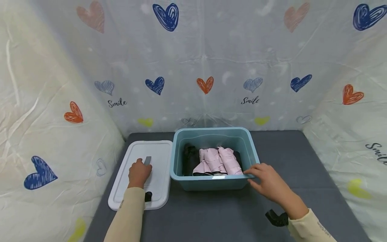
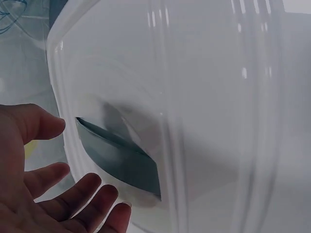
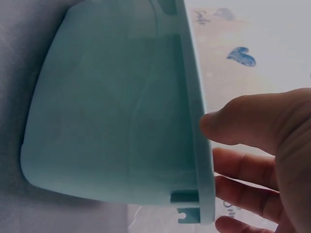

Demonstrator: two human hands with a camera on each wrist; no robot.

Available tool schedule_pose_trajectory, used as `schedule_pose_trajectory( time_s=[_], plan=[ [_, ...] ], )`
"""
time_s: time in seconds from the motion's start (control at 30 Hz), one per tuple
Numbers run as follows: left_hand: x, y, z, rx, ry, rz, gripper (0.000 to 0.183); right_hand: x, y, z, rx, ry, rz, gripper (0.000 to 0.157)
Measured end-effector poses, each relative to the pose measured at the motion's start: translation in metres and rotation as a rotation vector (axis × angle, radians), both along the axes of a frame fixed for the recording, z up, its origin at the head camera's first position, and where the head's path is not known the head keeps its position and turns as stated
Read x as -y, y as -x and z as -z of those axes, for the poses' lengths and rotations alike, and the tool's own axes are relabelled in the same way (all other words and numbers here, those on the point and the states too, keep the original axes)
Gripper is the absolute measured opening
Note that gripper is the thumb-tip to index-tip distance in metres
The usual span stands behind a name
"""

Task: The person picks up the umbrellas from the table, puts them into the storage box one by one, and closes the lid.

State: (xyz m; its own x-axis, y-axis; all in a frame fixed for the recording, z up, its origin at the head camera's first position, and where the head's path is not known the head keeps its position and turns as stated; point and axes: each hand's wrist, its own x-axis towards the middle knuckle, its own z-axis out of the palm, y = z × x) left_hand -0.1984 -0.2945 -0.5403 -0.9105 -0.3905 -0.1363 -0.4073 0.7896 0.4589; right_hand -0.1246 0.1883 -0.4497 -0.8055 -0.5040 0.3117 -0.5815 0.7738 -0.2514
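Note:
A white lid [image 1: 160, 178] lies flat to the left of a blue-green plastic storage box [image 1: 187, 184]. My left hand [image 1: 139, 173] is over the lid beside its grey-blue handle flap [image 2: 121, 160]; in the left wrist view, the loosely bent fingers are apart from the flap. Inside the box are rolled pink pieces of fabric [image 1: 213, 160] with dark edges, and a black bundle [image 1: 191, 159] is on their left. My right hand [image 1: 269, 181] is at the box's front right corner. Its thumb touches the rim [image 3: 201, 141], with the other fingers extended along it.
A dark grey surface [image 1: 290, 161] carries the box and lid. Pale curtains [image 1: 187, 50] printed with hearts hang behind and at both sides. A black strap piece [image 1: 276, 217] is at the right wrist, and another black piece [image 1: 148, 196] shows beside the left sleeve.

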Motion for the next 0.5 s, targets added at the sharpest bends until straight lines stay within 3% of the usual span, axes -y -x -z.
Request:
schedule_pose_trajectory(
  time_s=[0.2, 0.5],
  plan=[
    [0.003, 0.003, 0.005, 0.035, 0.026, 0.018, 0.060, -0.003, 0.001, 0.008, -0.044, -0.004, 0.004, 0.025],
    [-0.001, 0.010, 0.008, 0.012, 0.071, 0.075, 0.045, -0.006, 0.002, 0.016, -0.111, 0.021, -0.004, 0.028]
  ],
)
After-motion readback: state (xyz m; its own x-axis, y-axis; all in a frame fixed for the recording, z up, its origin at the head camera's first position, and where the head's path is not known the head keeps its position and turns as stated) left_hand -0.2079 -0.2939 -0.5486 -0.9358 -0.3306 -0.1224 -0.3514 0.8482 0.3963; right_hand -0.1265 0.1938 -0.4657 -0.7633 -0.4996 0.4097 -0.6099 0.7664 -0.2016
